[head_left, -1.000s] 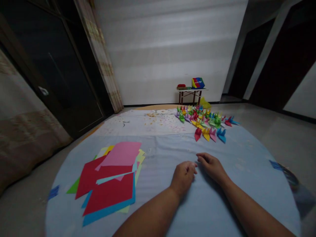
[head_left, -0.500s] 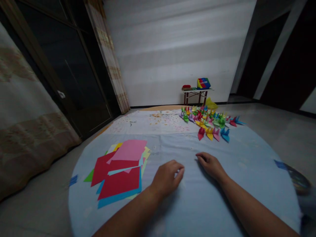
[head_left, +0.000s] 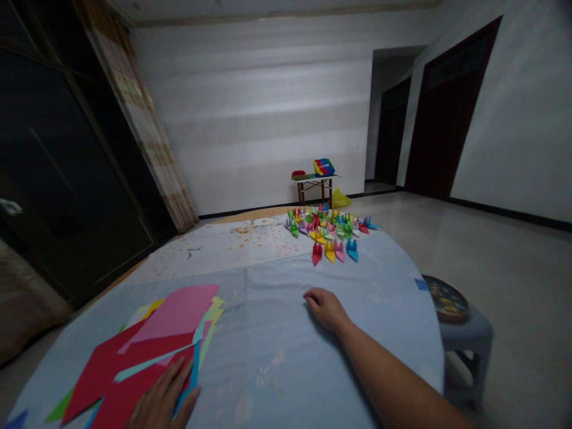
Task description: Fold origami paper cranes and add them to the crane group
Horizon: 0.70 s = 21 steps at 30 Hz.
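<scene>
My left hand [head_left: 163, 398] lies flat on a red sheet of paper [head_left: 129, 390], fingers stretched out, at the lower left. Blue paper [head_left: 195, 364] shows beside it. The sheets form a loose, overlapping pile that includes a pink sheet [head_left: 187, 304] and a pale blue strip [head_left: 154, 361]. On the tablecloth [head_left: 263, 333] rests my right hand [head_left: 327, 308], its fingers curled together and nothing visible in them. Beyond that hand stand folded paper cranes, among them a red crane [head_left: 317, 254] and a blue crane [head_left: 353, 250] in the front row.
A gray stool [head_left: 467, 339] at the table's right side holds a round tray [head_left: 447, 301] of small items. Near the wall, a small table [head_left: 315, 177] bears a colorful box [head_left: 324, 167]. A yellow bag [head_left: 341, 198] lies on the floor beside it.
My left hand has moved left and down from the bare cloth onto the paper pile, and its fingers have opened out. My right hand keeps its pose. The view has swung right.
</scene>
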{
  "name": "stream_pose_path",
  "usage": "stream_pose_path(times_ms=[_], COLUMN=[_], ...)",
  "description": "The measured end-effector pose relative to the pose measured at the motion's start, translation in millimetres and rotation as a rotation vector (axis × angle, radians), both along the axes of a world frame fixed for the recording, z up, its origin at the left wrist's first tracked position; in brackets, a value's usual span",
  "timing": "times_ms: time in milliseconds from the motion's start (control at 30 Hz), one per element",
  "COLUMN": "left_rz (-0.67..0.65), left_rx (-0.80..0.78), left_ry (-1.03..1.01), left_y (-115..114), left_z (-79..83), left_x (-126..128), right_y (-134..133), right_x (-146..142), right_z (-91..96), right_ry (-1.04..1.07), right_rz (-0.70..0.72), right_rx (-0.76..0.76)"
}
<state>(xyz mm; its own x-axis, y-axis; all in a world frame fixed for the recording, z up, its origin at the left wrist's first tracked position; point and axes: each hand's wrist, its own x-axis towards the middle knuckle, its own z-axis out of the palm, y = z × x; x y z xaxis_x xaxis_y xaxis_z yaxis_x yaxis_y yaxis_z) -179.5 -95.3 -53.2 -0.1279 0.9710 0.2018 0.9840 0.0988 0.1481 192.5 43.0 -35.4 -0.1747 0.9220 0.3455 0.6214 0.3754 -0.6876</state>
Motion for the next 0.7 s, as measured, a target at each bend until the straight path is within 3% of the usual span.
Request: stream_pose_path(times_ms=[267, 500, 700], left_rz=[0.042, 0.058, 0.144], left_rx=[-0.035, 0.020, -0.066], left_ry=[0.125, 0.135, 0.197], left_y=[-5, -9, 1], left_z=[27.8, 26.3, 34.1], left_x=[28, 31, 31], right_y=[3, 3, 3], right_x=[5, 6, 6], right_z=[-8.0, -10.8, -10.8], right_ry=[-0.042, -0.041, -0.041], right_rz=[0.037, 0.033, 0.036], right_rx=[-0.041, -0.058, -0.038])
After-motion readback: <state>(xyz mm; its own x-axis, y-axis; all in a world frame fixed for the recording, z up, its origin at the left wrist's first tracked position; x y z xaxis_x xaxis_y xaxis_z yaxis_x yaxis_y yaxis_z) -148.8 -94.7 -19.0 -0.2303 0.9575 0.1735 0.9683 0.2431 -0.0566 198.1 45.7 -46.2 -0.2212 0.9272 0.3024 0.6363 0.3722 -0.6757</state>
